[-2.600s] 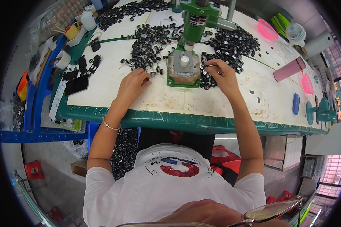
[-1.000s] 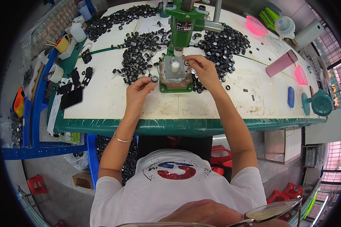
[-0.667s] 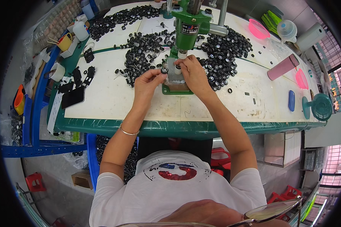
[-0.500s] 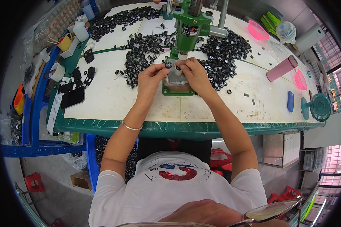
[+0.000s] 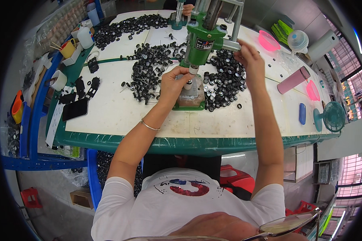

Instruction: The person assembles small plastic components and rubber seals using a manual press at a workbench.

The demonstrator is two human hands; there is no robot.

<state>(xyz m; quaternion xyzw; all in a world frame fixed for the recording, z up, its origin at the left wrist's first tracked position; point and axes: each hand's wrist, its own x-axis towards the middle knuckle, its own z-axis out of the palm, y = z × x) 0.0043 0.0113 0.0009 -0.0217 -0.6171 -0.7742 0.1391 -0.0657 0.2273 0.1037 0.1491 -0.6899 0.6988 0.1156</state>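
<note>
A green hand press [image 5: 201,40] stands on the table in front of me, its ram [image 5: 193,69] pointing down at a small post. On this post sits a small black wheel [image 5: 189,82] with a pale hub. My left hand [image 5: 173,83] is closed in a pinch at the wheel, just under the ram, and its fingers partly cover what they hold. Raised at the right of the press, my right hand [image 5: 251,60] has loosely bent fingers beside the hub of the steel lever [image 5: 231,45]. Whether they touch it I cannot tell.
Heaps of black wheels, some with axles [image 5: 145,76], lie on both sides of the press. A phone [image 5: 75,109] and black plastic parts are at the left. A pink tumbler [image 5: 293,80], a blue case [image 5: 302,113] and a green fan [image 5: 333,116] stand or lie right. Another person's hand [image 5: 188,9] shows behind.
My right hand has left the post and risen rightward to the press lever. My left hand has shifted slightly right, to the wheel under the ram. Another person's hand has appeared behind the press.
</note>
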